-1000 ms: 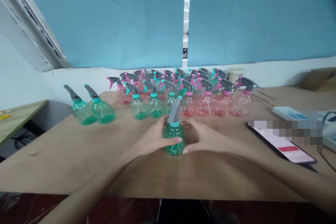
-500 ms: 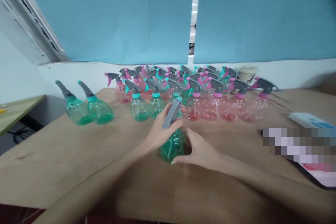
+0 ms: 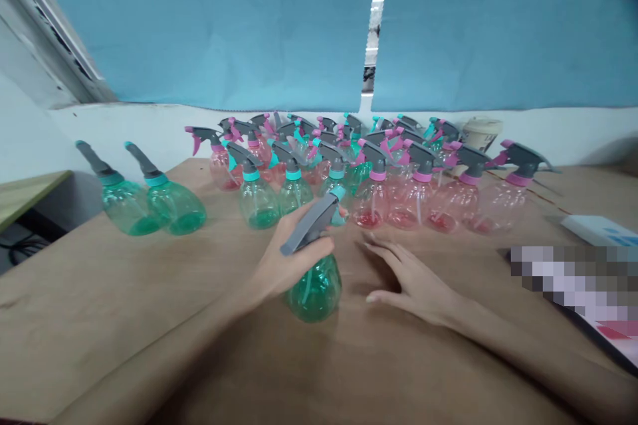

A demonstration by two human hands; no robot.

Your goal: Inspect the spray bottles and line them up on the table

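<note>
My left hand is wrapped round the neck of a green spray bottle with a grey and teal spray head. The bottle stands near the middle of the wooden table. To its right, my right hand is apart from the bottle, fingers and thumb spread, with nothing in it. Behind the hands are green bottles with teal collars and pink bottles with pink collars, in several rows.
Two green bottles stand apart on the left. At the right are a white box and a partly blurred flat item. A white tub is by the back wall. Another table edges in at far left.
My right hand has come away from the green bottle and moved right. The held bottle and its spray head have shifted slightly left in view, and the camera view has moved a little.
</note>
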